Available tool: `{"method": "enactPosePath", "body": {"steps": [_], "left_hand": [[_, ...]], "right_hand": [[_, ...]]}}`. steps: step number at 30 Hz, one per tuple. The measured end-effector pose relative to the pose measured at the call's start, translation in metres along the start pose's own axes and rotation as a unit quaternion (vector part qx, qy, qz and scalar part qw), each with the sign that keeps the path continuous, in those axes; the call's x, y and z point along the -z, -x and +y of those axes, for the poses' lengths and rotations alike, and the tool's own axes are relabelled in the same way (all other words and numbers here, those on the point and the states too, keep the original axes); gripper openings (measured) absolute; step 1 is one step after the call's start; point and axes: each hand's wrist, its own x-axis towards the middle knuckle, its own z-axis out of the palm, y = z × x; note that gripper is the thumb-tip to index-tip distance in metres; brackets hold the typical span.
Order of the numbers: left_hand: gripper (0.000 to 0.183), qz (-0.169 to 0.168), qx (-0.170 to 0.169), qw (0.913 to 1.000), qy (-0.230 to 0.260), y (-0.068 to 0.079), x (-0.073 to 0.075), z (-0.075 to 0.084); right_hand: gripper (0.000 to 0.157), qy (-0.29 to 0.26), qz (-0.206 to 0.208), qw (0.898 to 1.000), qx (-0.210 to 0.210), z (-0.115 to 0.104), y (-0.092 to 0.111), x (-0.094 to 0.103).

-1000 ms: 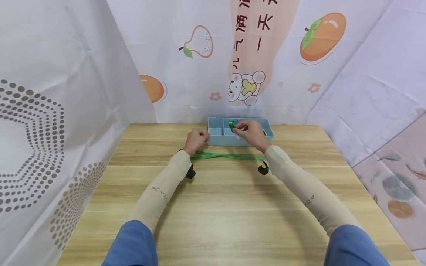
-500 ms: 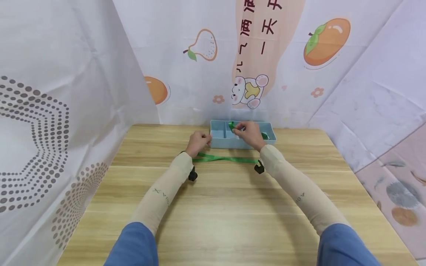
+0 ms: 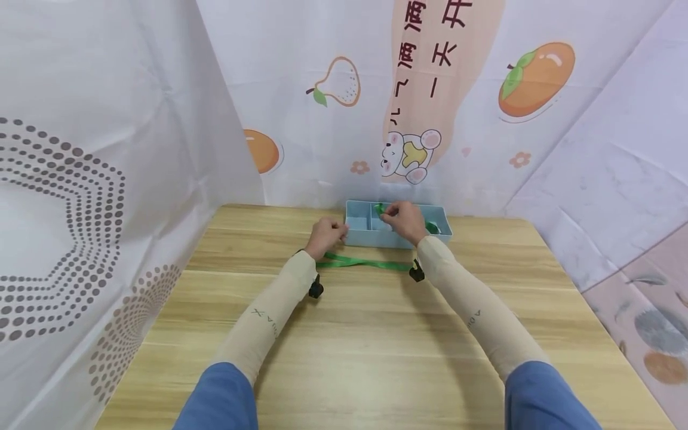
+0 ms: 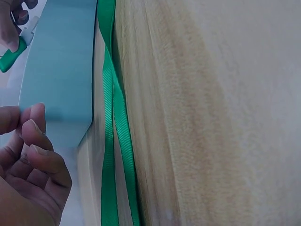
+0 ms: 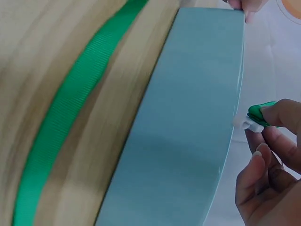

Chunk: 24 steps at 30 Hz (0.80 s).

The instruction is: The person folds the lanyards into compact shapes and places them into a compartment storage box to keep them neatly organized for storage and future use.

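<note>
A light blue divided box (image 3: pixel 371 238) stands at the back of the table. My left hand (image 3: pixel 326 236) grips its near left corner, thumb and index finger together at the rim in the left wrist view. Over the middle compartment, my right hand (image 3: pixel 407 221) pinches a small folded green ribbon piece (image 5: pixel 259 113) with a white plastic end (image 5: pixel 249 124). That white end lies close to the box's front rim in the right wrist view. Another green piece (image 3: pixel 432 227) shows in the right compartment, partly behind the hand.
A long green ribbon (image 3: pixel 365 263) lies twisted along the table in front of the box, running beneath both wrists. Black camera mounts hang at the left wrist (image 3: pixel 316 288) and right wrist (image 3: pixel 416 272). A printed white cloth (image 3: pixel 301 179) rises behind the table.
The head view has tilted up, so everything sits lower in it. Both hands keep their hold. My right hand has turned slightly, showing less of the green piece; more shows of the right compartment's one.
</note>
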Motion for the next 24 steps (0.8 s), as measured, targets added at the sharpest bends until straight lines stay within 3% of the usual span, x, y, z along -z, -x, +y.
{"method": "enactPosePath", "body": {"steps": [12, 24], "left_hand": [[0.029, -0.003, 0.001, 1.0, -0.002, 0.001, 0.002, -0.001], [0.027, 0.004, -0.003, 0.9997, -0.023, -0.001, 0.001, -0.002]], "right_hand": [[0.013, 0.088, -0.024, 0.996, -0.017, 0.005, -0.011, -0.013], [0.012, 0.196, -0.042, 0.98, -0.009, 0.011, -0.023, -0.025]]}}
